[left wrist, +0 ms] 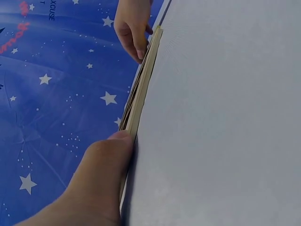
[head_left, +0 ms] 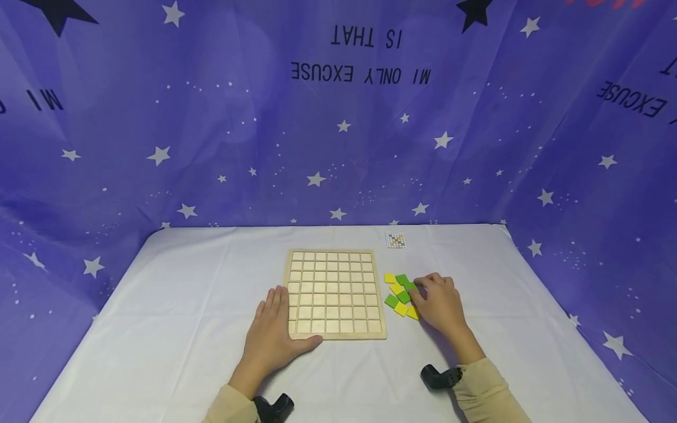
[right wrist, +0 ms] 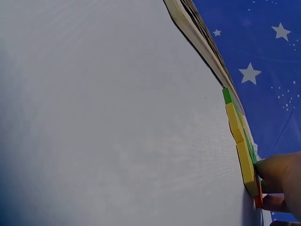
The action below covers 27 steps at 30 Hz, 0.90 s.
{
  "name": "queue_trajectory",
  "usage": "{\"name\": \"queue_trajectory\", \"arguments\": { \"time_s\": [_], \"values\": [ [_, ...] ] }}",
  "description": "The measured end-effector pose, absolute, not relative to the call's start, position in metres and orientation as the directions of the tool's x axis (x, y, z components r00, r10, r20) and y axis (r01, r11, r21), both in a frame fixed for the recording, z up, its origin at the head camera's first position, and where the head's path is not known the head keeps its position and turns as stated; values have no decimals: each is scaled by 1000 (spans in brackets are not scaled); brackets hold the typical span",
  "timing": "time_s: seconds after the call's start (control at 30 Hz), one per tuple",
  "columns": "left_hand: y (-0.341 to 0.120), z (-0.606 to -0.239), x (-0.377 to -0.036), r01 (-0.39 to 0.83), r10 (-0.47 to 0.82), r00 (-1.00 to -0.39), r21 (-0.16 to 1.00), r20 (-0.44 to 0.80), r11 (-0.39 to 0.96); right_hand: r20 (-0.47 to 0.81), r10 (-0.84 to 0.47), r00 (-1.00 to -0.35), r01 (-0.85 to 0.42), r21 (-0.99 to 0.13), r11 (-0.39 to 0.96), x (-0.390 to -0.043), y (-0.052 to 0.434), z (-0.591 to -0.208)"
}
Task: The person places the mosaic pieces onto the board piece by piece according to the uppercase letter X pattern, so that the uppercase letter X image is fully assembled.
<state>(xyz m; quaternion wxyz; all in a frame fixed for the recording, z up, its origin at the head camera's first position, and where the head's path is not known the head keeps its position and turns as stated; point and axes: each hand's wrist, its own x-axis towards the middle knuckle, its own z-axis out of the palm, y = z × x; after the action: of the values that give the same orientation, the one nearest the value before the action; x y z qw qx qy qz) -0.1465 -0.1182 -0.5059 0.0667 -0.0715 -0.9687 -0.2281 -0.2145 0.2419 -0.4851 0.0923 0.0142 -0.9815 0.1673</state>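
Note:
A square wooden grid board (head_left: 337, 336) lies on the table. My left hand (head_left: 273, 336) rests at its near left corner, straight fingers along the left side and thumb against the front edge. The left wrist view shows that thumb (left wrist: 108, 155) touching the board's rim. To the right of the board, my right hand (head_left: 440, 304) is at a cluster of green tiles (head_left: 391, 301) and yellow tiles (head_left: 401, 309). Its fingertips touch the cluster's right side. An orange tile (right wrist: 258, 201) shows beside those fingers in the right wrist view; whether they pinch a tile is hidden.
A small card (head_left: 396, 240) with a coloured grid pattern lies behind the tiles. White cloth covers the table (head_left: 185, 282). A purple star-printed curtain (head_left: 264, 147) hangs behind the table and at its sides. Black devices (head_left: 440, 377) are strapped to both wrists.

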Motion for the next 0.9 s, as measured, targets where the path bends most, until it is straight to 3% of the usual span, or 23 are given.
{"name": "queue_trajectory", "arguments": {
  "time_s": [0.9],
  "values": [
    [-117, -508, -145, 161, 95, -980, 429, 173, 889, 136, 61, -989, -32, -590, 807, -224, 235, -488]
  ]
}}
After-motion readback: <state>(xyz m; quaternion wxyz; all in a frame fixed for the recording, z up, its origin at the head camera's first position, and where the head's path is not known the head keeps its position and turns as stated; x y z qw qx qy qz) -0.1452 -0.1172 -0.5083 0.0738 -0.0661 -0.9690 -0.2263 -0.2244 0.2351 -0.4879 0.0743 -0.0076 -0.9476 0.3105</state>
